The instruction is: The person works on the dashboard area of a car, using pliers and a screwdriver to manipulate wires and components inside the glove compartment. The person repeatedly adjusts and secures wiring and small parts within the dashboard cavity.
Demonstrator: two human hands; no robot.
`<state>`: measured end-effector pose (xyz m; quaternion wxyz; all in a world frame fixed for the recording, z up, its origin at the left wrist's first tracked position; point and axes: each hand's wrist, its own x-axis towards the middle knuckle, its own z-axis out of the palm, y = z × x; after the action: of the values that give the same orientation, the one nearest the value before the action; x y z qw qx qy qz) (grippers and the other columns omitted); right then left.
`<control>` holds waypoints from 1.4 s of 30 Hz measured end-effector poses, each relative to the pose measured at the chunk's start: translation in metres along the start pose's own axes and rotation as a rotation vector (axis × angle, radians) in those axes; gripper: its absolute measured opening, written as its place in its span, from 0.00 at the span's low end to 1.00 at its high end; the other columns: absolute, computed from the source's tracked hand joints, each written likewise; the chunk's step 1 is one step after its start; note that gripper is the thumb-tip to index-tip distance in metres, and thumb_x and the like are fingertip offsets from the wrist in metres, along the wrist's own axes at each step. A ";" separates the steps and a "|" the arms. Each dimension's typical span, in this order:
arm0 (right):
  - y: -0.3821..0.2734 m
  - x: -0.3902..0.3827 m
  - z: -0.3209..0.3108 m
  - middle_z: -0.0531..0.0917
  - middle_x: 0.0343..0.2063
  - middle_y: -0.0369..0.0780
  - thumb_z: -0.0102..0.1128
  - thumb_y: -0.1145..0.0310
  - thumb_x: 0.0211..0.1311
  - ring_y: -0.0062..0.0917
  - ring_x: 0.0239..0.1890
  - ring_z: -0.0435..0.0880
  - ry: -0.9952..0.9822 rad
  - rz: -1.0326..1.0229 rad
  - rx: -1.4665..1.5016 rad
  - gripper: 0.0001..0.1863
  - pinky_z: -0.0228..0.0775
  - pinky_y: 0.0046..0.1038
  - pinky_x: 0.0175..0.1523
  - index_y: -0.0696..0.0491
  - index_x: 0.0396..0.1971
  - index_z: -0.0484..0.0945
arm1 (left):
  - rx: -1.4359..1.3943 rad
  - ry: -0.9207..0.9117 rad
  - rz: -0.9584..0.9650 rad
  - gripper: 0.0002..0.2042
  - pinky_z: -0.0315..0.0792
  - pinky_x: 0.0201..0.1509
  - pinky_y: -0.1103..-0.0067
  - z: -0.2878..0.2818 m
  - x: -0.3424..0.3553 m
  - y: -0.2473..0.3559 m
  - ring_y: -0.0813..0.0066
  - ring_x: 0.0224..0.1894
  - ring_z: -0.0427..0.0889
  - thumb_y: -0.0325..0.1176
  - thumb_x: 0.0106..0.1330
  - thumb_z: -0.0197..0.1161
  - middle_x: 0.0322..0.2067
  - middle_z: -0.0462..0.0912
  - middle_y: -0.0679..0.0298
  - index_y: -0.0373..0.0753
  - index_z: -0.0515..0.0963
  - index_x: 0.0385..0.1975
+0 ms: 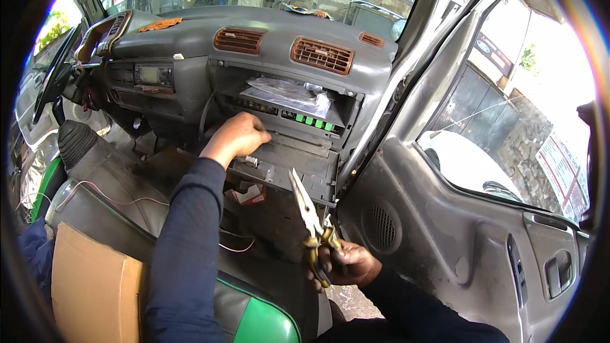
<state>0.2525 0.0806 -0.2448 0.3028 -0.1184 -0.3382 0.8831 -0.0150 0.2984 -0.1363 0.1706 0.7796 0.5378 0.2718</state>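
My left hand (244,134) reaches to the opened glove box (337,165), its fingers curled just below the fuse panel (308,121) with its green parts; whether they hold anything is unclear. My right hand (348,265) is closed round long-nose pliers (305,206), jaws pointing up, and a second, shorter plier-like tool (332,235) beside them. A clear plastic bag (286,95) lies on the shelf above the fuses. A small white part (251,161) rests in the lowered compartment, above a red-and-white box (248,194) in the footwell.
Around me are the dashboard (178,38), gear lever boot (76,140), cardboard (89,279) on the seat at left, and green-and-black seat (267,317). Thin pink wire (140,198) runs across the seats. The door (445,241) stands at the right, with an orange cloth (160,25) atop the dash.
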 end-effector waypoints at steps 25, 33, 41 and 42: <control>-0.076 0.125 0.035 0.81 0.44 0.53 0.48 0.73 0.51 0.53 0.62 0.77 0.337 -0.412 0.209 0.24 0.61 0.60 0.74 0.62 0.50 0.77 | -0.681 -0.390 -0.037 0.22 0.65 0.19 0.81 0.032 0.010 0.013 0.83 0.18 0.71 0.49 0.76 0.59 0.33 0.89 0.64 0.35 0.84 0.52; -0.076 0.135 0.033 0.81 0.42 0.52 0.47 0.75 0.53 0.51 0.57 0.80 0.383 -0.453 0.247 0.26 0.61 0.60 0.73 0.64 0.53 0.77 | -0.688 -0.340 -0.062 0.20 0.72 0.26 0.79 0.038 0.016 0.006 0.80 0.26 0.78 0.46 0.75 0.58 0.35 0.89 0.63 0.35 0.84 0.53; -0.076 0.142 0.032 0.80 0.40 0.51 0.48 0.75 0.53 0.51 0.54 0.80 0.402 -0.456 0.287 0.27 0.61 0.62 0.73 0.61 0.55 0.79 | -0.711 -0.339 0.005 0.20 0.73 0.28 0.79 0.042 0.020 0.000 0.81 0.28 0.80 0.47 0.74 0.59 0.38 0.90 0.62 0.35 0.86 0.49; -0.076 0.143 0.031 0.80 0.40 0.51 0.48 0.75 0.53 0.51 0.54 0.80 0.415 -0.452 0.296 0.27 0.61 0.61 0.73 0.60 0.56 0.79 | -0.742 -0.338 -0.008 0.19 0.70 0.25 0.80 0.043 0.020 -0.001 0.82 0.26 0.78 0.47 0.74 0.59 0.35 0.89 0.64 0.36 0.86 0.49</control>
<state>0.1615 0.1963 -0.1713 0.5673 -0.1724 -0.1553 0.7901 0.0162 0.3185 -0.1663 0.5271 0.6969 0.3706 0.3149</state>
